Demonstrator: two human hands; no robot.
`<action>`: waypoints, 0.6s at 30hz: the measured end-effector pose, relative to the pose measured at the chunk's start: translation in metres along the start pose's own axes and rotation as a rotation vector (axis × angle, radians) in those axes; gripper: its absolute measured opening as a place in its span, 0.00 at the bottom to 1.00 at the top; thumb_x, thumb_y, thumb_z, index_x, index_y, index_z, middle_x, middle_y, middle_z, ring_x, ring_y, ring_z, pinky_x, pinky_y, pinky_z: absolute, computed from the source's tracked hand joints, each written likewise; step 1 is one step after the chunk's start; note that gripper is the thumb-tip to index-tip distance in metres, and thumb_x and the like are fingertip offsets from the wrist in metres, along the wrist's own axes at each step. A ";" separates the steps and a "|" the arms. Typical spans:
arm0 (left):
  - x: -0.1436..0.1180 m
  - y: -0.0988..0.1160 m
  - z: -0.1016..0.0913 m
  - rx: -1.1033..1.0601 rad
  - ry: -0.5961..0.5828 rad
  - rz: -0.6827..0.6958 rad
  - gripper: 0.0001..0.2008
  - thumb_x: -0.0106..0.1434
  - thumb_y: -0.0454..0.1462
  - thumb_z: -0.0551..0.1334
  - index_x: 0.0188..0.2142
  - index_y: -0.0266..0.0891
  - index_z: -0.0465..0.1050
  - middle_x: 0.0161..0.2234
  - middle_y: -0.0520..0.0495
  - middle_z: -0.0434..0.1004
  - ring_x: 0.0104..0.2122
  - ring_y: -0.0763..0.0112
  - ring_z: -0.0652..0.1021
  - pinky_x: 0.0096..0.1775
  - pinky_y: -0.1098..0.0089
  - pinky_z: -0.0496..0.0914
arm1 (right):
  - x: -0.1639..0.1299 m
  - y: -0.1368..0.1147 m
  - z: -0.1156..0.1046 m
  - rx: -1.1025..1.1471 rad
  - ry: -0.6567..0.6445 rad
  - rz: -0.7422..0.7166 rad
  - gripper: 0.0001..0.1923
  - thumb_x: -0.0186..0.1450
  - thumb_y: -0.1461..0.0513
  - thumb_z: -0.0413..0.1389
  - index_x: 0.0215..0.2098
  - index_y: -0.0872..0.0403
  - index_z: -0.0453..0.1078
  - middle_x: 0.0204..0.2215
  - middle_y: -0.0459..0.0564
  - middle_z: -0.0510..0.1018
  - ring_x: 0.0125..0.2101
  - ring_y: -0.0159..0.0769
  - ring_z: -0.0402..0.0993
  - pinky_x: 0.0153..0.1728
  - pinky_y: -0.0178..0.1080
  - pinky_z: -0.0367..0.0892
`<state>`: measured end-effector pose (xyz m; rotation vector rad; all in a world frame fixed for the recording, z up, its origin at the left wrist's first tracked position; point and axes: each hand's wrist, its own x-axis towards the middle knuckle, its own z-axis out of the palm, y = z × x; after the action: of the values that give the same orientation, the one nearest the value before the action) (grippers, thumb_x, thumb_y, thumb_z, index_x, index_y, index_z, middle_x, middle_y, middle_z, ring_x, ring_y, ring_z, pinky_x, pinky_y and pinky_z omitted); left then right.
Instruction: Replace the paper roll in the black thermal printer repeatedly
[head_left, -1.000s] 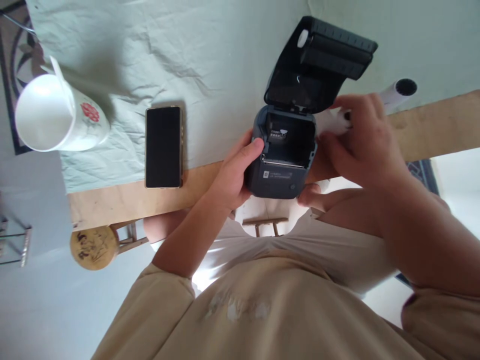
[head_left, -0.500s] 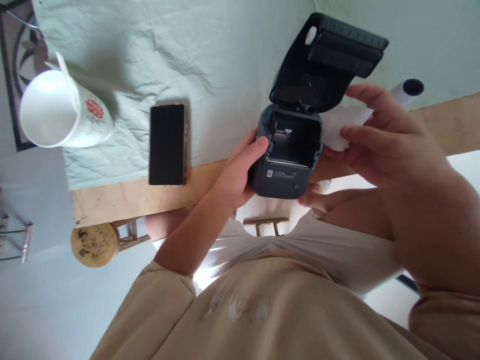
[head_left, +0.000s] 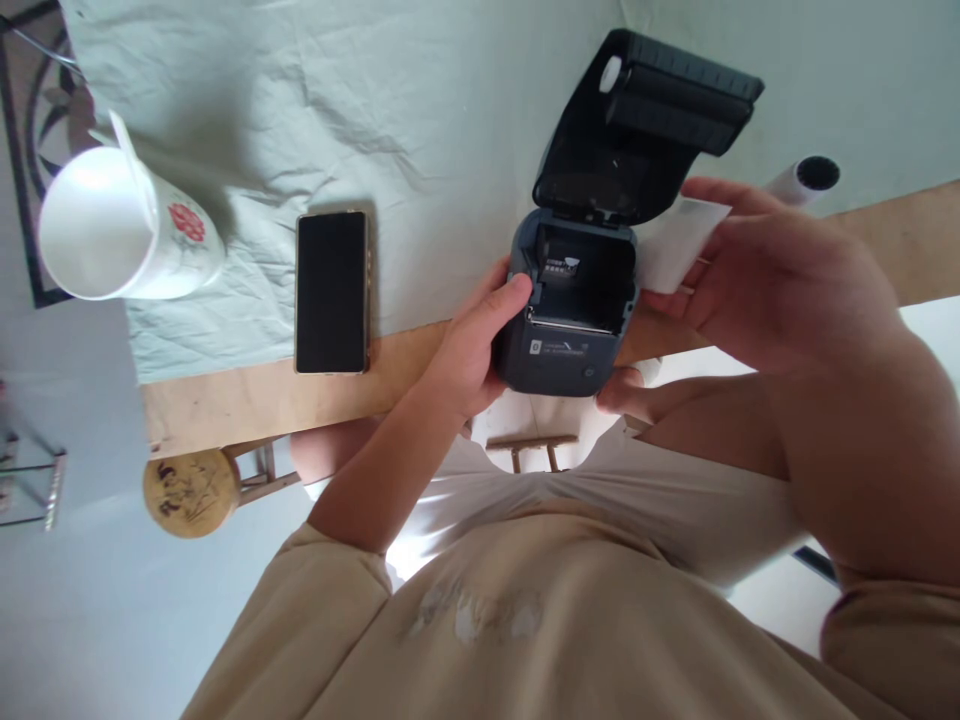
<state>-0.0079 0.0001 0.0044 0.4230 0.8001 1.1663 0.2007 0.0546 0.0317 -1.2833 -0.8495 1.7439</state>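
Note:
A dark portable label printer (head_left: 559,365) is in my left hand (head_left: 480,345), with the thumb on its side edge and the fingers around its far side. Its lid (head_left: 592,130) stands open, so the hollow bay shows, with a small white printed label inside. Close to the printer's right side, my right hand (head_left: 780,270) holds a piece of white paper (head_left: 679,245) among its fingers. Part of that paper is hidden by the hand and the printer, and I cannot tell whether it touches the printer.
A phone (head_left: 332,292) with a dark screen lies on the pale green cloth (head_left: 450,120). Left of it is a white cup (head_left: 180,235) with a red flower. Beyond my right hand lies a white cylinder (head_left: 799,180) with a dark end. A wooden stool (head_left: 191,492) stands below the table edge.
The printer has shifted slightly left. My right hand has turned, its thumb no longer showing on top of the white paper, and more of the paper's flat face shows.

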 end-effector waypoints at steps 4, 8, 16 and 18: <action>0.000 0.000 -0.001 0.010 0.006 0.003 0.10 0.59 0.44 0.68 0.39 0.45 0.79 0.35 0.56 0.82 0.37 0.73 0.82 0.39 0.75 0.77 | -0.001 0.003 0.000 -0.014 0.045 -0.035 0.18 0.52 0.63 0.64 0.41 0.53 0.71 0.33 0.46 0.73 0.35 0.30 0.76 0.28 0.29 0.72; 0.001 0.000 -0.002 0.009 0.001 0.007 0.11 0.58 0.45 0.69 0.38 0.45 0.79 0.35 0.56 0.82 0.36 0.72 0.82 0.38 0.75 0.78 | -0.001 0.003 -0.004 -0.089 0.019 -0.053 0.19 0.58 0.63 0.60 0.48 0.47 0.71 0.28 0.44 0.72 0.33 0.28 0.76 0.24 0.27 0.67; 0.001 0.001 0.001 -0.002 0.011 -0.016 0.12 0.57 0.45 0.70 0.39 0.44 0.78 0.35 0.56 0.81 0.34 0.75 0.81 0.37 0.76 0.78 | -0.010 0.003 0.009 -0.172 0.089 -0.560 0.21 0.57 0.65 0.60 0.48 0.39 0.73 0.45 0.41 0.73 0.39 0.26 0.74 0.36 0.32 0.73; 0.000 0.000 0.001 0.000 0.009 -0.012 0.13 0.57 0.45 0.70 0.40 0.43 0.77 0.34 0.56 0.80 0.33 0.76 0.80 0.35 0.77 0.77 | -0.017 0.006 0.014 -0.367 0.087 -0.868 0.26 0.61 0.65 0.58 0.54 0.32 0.69 0.56 0.34 0.67 0.48 0.28 0.72 0.48 0.36 0.73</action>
<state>-0.0070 0.0006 0.0054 0.4127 0.8096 1.1578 0.1886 0.0359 0.0375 -0.9630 -1.4469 0.8616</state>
